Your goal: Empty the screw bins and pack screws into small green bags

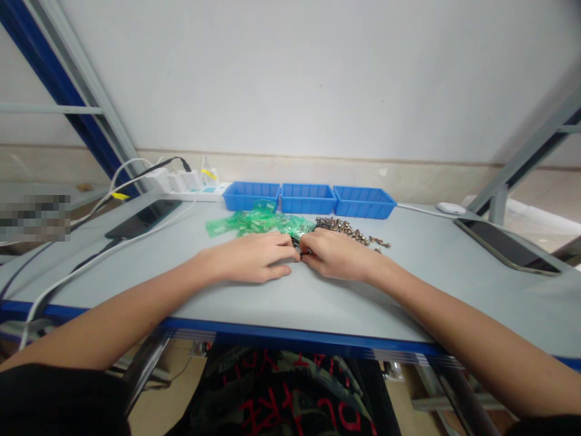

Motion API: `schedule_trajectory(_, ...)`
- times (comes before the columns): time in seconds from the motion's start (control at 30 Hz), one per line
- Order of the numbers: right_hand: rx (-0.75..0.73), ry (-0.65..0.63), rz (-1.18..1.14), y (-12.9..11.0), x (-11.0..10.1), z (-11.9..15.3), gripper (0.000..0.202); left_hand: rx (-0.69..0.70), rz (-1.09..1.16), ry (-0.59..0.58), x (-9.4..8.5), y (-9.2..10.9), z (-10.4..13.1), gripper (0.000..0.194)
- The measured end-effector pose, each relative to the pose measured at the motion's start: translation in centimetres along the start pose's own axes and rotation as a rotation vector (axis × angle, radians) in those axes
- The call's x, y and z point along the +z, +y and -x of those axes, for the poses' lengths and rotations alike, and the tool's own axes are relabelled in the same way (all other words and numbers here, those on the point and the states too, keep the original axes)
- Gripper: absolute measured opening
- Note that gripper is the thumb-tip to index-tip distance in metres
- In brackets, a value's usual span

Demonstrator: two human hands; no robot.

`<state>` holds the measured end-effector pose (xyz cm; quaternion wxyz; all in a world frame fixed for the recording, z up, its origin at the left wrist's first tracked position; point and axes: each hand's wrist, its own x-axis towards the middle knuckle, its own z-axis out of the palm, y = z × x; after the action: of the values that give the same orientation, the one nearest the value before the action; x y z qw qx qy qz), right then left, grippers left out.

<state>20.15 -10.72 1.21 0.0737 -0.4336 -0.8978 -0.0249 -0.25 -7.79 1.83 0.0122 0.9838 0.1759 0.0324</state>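
Both hands meet at the middle of the grey table, in front of a heap of green plastic bags point(258, 221) and a pile of small metal parts point(340, 227). My left hand point(263, 257) lies palm down with its thumb apart from the fingers, its fingertips beside the bags and nothing seen in its grasp. Close against it, my right hand point(333, 253) has its fingers curled and pinched at the near edge of the metal pile. Something small and dark shows at its fingertips, too small to name.
Three blue bins point(307, 198) stand in a row behind the heaps. A power strip point(200, 192) with chargers and cables sits at the back left, near a dark phone point(145, 218). Another phone point(506, 245) and a white mouse-like object point(451, 208) lie at the right.
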Motion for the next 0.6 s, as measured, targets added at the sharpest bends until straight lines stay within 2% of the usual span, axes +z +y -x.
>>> schedule_trajectory(0.23, 0.008, -0.002, 0.012, -0.09, 0.06, -0.03, 0.009, 0.007, -0.001, -0.006, 0.01, -0.07, -0.01, 0.03)
schedule_trajectory(0.47, 0.02, 0.073, 0.019, 0.03, 0.01, -0.13, 0.012, -0.013, 0.017, -0.004, -0.06, 0.06, 0.08, 0.032)
schedule_trajectory(0.6, 0.021, 0.032, -0.001, 0.04, -0.06, -0.16, 0.015, 0.0, 0.007, -0.011, -0.14, 0.08, 0.13, 0.032)
